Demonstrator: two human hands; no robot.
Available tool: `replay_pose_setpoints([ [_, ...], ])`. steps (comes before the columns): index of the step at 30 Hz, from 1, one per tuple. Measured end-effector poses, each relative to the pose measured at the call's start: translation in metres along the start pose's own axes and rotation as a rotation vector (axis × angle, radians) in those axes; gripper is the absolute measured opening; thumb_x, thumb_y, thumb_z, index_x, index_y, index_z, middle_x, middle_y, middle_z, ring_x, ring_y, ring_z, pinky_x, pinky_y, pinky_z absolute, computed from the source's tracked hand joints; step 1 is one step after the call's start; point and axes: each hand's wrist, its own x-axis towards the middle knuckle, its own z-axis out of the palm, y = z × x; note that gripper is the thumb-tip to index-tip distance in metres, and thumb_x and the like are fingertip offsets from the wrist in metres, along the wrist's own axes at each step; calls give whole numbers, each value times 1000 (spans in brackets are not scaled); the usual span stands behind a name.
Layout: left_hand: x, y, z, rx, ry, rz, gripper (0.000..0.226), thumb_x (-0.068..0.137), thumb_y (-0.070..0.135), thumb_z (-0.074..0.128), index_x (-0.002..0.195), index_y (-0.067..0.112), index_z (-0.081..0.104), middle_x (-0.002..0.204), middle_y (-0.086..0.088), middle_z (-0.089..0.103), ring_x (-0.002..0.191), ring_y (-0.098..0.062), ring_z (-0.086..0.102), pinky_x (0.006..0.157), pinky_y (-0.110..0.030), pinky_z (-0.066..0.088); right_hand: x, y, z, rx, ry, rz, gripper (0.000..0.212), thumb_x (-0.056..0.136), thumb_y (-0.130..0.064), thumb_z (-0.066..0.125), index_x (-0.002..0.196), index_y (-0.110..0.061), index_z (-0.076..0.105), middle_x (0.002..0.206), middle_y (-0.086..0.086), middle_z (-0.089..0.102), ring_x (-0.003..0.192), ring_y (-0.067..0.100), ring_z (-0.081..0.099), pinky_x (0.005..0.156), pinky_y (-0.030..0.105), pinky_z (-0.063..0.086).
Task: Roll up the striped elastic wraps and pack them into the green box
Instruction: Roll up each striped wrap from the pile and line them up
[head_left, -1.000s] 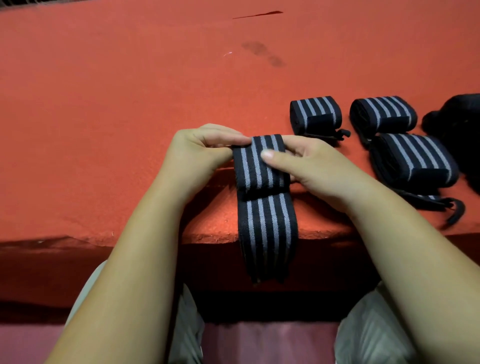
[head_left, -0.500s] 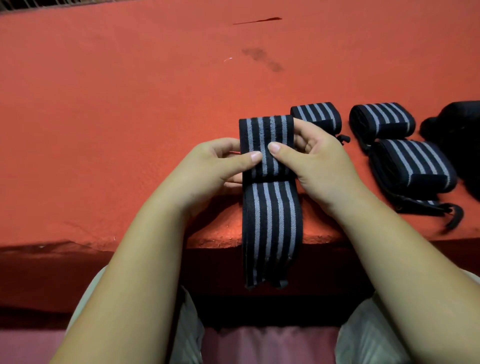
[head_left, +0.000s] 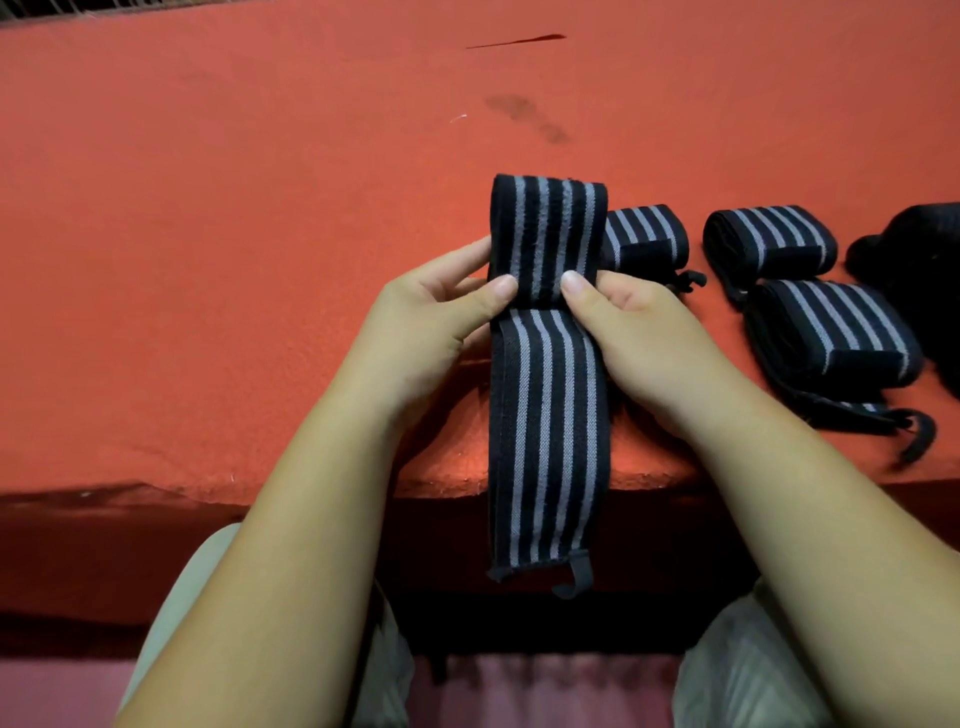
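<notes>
Here we pinch the striped wrap (head_left: 548, 415) with both thumbs, left hand (head_left: 431, 332) at its 9 o'clock edge, right hand (head_left: 639, 332) at 3 o'clock, its long axis running 12 to 6.

Your unrolled wrap (head_left: 548, 415) is black with pale grey stripes running lengthwise, and the three rolled wraps (head_left: 647, 234) (head_left: 774, 239) (head_left: 831, 332) beside it carry the same pattern. The cloth (head_left: 208, 260) under them is orange-red, marked by a darker stain (head_left: 524, 117). The bundle (head_left: 914, 260) at your far right is plain black.
</notes>
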Motion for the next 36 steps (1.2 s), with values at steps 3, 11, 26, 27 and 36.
replay_pose_setpoints([
  [3,-1,-1,-2,47,-27,2,41,109,9,60,147,22,66,133,-15,75,119,-33,71,116,-54,50,0,1,2,11,-47,18,79,93,-75,48,120,-4,69,117,13,78,113,34,73,106,61,53],
  [11,4,-7,5,86,1,71,37,114,15,53,149,15,63,139,-11,72,133,-28,68,122,-51,44,-4,-3,2,162,-61,37,35,114,-48,47,133,-32,71,123,-25,75,118,-10,66,113,26,47],
  [26,13,-15,-11,44,80,86,30,99,4,73,129,8,71,114,-22,78,96,-31,72,84,-43,56,0,9,-2,213,-72,-104,38,116,-21,46,148,-32,63,136,-9,74,129,11,68,118,48,48],
  [27,13,-15,-11,16,71,75,32,98,3,74,129,8,70,117,-24,77,100,-33,73,88,-45,57,2,9,-2,241,-57,-86,37,116,-21,48,147,-33,64,134,-9,75,127,12,70,117,49,49],
  [36,10,-12,-5,-79,151,50,32,89,-8,76,113,12,75,107,-14,78,67,-22,73,53,-29,49,5,3,0,347,-32,5,31,113,-24,52,130,-33,76,122,-6,80,117,14,74,107,39,52],
])
